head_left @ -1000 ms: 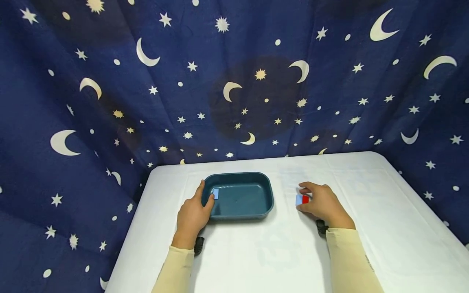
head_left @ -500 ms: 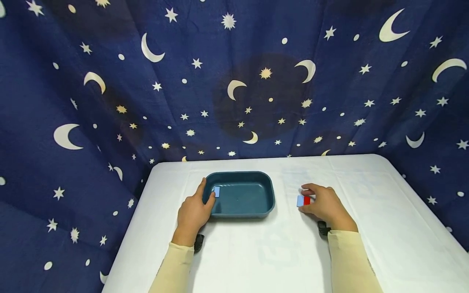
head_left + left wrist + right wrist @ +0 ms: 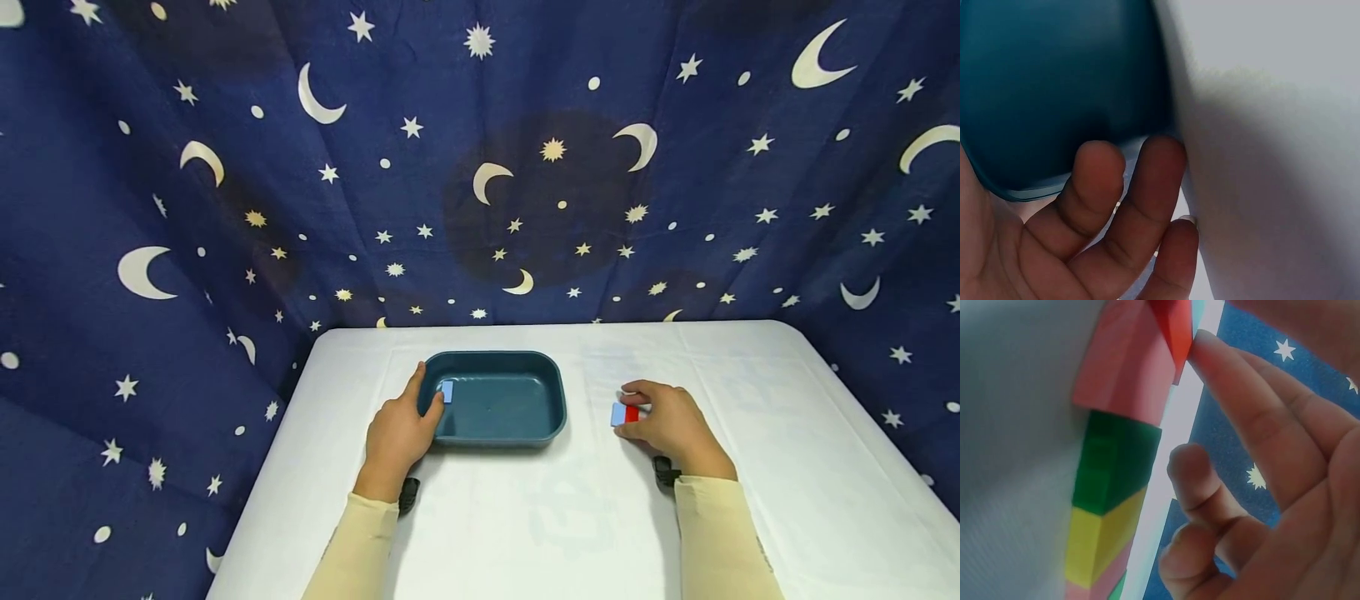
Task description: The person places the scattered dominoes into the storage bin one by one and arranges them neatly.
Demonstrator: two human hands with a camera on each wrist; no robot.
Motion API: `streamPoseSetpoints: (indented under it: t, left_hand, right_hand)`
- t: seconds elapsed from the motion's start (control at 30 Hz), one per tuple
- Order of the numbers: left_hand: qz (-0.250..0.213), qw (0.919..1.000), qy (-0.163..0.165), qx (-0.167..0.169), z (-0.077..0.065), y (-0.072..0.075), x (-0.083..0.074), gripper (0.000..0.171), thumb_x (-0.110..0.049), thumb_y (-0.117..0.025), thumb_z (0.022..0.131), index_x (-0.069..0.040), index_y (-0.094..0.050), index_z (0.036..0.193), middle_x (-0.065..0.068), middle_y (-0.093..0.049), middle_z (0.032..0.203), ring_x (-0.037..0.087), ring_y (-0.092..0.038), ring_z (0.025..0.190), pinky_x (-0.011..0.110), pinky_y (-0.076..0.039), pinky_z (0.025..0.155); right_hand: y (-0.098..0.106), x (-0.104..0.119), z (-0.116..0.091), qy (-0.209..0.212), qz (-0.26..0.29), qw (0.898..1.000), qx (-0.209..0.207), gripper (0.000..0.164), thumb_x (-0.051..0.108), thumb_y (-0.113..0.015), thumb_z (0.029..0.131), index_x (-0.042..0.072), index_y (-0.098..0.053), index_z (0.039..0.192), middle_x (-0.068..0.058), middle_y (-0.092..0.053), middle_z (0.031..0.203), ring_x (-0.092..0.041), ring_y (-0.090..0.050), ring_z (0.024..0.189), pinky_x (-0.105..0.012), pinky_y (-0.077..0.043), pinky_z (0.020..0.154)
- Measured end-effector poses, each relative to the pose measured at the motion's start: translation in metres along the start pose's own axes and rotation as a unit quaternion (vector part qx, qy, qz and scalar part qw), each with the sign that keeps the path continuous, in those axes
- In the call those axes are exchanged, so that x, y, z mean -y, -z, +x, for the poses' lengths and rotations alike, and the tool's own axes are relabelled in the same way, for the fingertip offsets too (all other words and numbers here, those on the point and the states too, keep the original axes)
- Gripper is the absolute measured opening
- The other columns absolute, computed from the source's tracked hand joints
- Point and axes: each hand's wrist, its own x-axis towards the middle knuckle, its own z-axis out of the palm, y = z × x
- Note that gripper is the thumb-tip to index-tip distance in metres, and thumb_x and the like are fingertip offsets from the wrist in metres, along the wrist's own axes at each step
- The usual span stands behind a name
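My left hand [image 3: 395, 433] holds the left end of a dark teal plastic tub [image 3: 561, 408], with the thumb over the rim. Beside the thumb tip, inside the tub, shows a small light blue block [image 3: 447, 390]; whether the thumb touches it I cannot tell. In the left wrist view, fingers [image 3: 1157, 175] curl against the tub's outer side. My right hand [image 3: 671, 421] pinches a light blue block [image 3: 618, 415] and red block [image 3: 632, 414] between thumb and fingers. The right wrist view shows pink [image 3: 1125, 362], green [image 3: 1119, 465] and yellow blocks [image 3: 1097, 544] in line below the palm.
A white cloth covers the table [image 3: 510, 525], its rounded far edge running behind the tub. Behind it hangs a dark blue curtain [image 3: 337, 250] with moons and stars. A black strap device [image 3: 665, 472] is on the right wrist, with bare tabletop around it.
The head view has shifted slightly, so everything drifts a little to the right in it. Both hands, the tub and the blocks otherwise stay as they were.
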Motion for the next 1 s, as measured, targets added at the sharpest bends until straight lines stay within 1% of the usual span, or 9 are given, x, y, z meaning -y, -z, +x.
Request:
streamPoseSetpoints:
  t: [0.1, 0.23, 0.4, 0.53, 0.63, 0.77, 0.83, 1.0]
  left_hand:
    - [0.0, 1.0, -0.001, -0.002, 0.001, 0.0002, -0.0002, 0.07, -0.06, -0.055, 0.104, -0.031, -0.038, 0.166, 0.012, -0.063, 0.069, 0.022, -0.057, 0.054, 0.041, -0.044, 0.047]
    - [0.0, 1.0, 0.003, -0.004, 0.0012, -0.0002, -0.0016, 0.07, -0.06, -0.055, 0.104, -0.031, -0.039, 0.165, 0.013, -0.064, 0.068, 0.023, -0.057, 0.054, 0.041, -0.044, 0.047]
    - [0.002, 1.0, -0.005, 0.007, 0.0021, -0.0016, -0.0049, 0.071, -0.06, -0.054, 0.104, -0.03, -0.037, 0.166, 0.011, -0.063, 0.069, 0.022, -0.057, 0.055, 0.04, -0.044, 0.047]
    - [0.004, 0.9999, -0.003, 0.011, 0.0017, 0.0, -0.005, 0.071, -0.059, -0.054, 0.104, -0.03, -0.036, 0.167, 0.01, -0.06, 0.065, 0.022, -0.056, 0.054, 0.039, -0.044, 0.047]
    - [0.004, 1.0, 0.003, 0.007, 0.0012, 0.002, -0.0038, 0.071, -0.059, -0.055, 0.104, -0.03, -0.037, 0.166, 0.01, -0.06, 0.066, 0.022, -0.056, 0.054, 0.04, -0.044, 0.047]
    - [0.0, 1.0, 0.001, 0.003, 0.0013, 0.0024, -0.0038, 0.07, -0.058, -0.056, 0.104, -0.029, -0.038, 0.166, 0.012, -0.063, 0.068, 0.023, -0.057, 0.054, 0.041, -0.044, 0.047]
    - [0.0, 1.0, 0.001, 0.003, 0.0013, 0.0026, -0.004, 0.07, -0.057, -0.056, 0.104, -0.03, -0.038, 0.166, 0.013, -0.064, 0.069, 0.023, -0.058, 0.055, 0.041, -0.044, 0.047]
    - [0.002, 1.0, 0.003, 0.006, 0.0017, 0.0034, -0.0045, 0.071, -0.057, -0.056, 0.104, -0.029, -0.037, 0.166, 0.011, -0.062, 0.066, 0.021, -0.056, 0.053, 0.04, -0.043, 0.046]
  right_hand:
    - [0.0004, 0.0005, -0.0002, 0.003, 0.0, 1.0, -0.003, 0.074, 0.03, -0.098, 0.072, 0.008, -0.069, 0.137, -0.007, -0.078, 0.118, -0.041, -0.06, 0.122, -0.057, -0.043, 0.1]
    - [0.0011, -0.0003, -0.0003, 0.007, 0.003, 1.0, -0.002, 0.073, 0.03, -0.097, 0.073, 0.008, -0.068, 0.137, -0.007, -0.078, 0.118, -0.039, -0.063, 0.12, -0.056, -0.045, 0.1]
    - [0.0019, -0.0035, -0.0035, -0.007, 0.004, 1.0, -0.001, 0.076, 0.032, -0.096, 0.075, 0.006, -0.066, 0.14, -0.008, -0.077, 0.12, -0.04, -0.062, 0.121, -0.059, -0.044, 0.101]
    - [0.0002, -0.0028, -0.0022, -0.01, 0.008, 1.0, -0.002, 0.077, 0.032, -0.096, 0.075, 0.006, -0.065, 0.14, -0.009, -0.077, 0.12, -0.04, -0.062, 0.121, -0.059, -0.044, 0.101]
    - [-0.0009, 0.0, 0.0, -0.004, 0.009, 1.0, 0.0, 0.075, 0.029, -0.096, 0.075, 0.007, -0.066, 0.14, -0.009, -0.076, 0.12, -0.038, -0.062, 0.118, -0.058, -0.045, 0.1]
    - [-0.001, 0.0013, 0.0014, 0.005, 0.001, 1.0, 0.001, 0.071, 0.028, -0.096, 0.075, 0.008, -0.068, 0.137, -0.01, -0.076, 0.119, -0.037, -0.063, 0.112, -0.058, -0.045, 0.097]
    - [-0.0013, 0.0012, 0.002, 0.008, -0.009, 1.0, 0.001, 0.07, 0.03, -0.096, 0.075, 0.008, -0.069, 0.136, -0.01, -0.076, 0.118, -0.039, -0.062, 0.112, -0.059, -0.045, 0.097]
    - [-0.0012, 0.001, 0.0035, 0.009, -0.035, 0.999, -0.002, 0.067, 0.034, -0.096, 0.074, 0.004, -0.073, 0.13, -0.021, -0.072, 0.123, -0.049, -0.059, 0.117, -0.065, -0.043, 0.099]
